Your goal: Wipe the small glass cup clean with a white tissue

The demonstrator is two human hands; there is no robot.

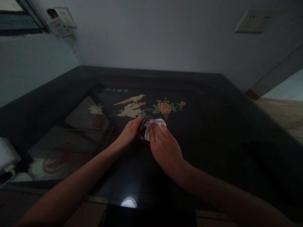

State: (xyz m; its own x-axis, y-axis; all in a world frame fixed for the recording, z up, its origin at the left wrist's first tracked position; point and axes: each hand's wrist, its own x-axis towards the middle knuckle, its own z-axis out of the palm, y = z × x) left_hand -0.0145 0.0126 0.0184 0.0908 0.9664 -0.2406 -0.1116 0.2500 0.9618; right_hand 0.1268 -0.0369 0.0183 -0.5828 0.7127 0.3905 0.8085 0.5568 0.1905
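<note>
My left hand (pixel 129 132) is closed round a small dark object (pixel 143 126) on the black glossy table (pixel 224 126); I cannot make out what the object is. My right hand (pixel 163 146) presses a white tissue (pixel 155 125) against that object, fingers laid over the tissue. Both hands meet near the table's middle, just below a painted bird (pixel 131 105) and a painted flower (pixel 164 107) on the table top.
A pale wall rises behind the table, with sockets at the upper left (pixel 60 22) and upper right (pixel 257 20). A white thing (pixel 6 154) lies at the left edge. Wooden floor (pixel 281 113) shows at the right. A light glare (pixel 129 202) reflects near the front edge.
</note>
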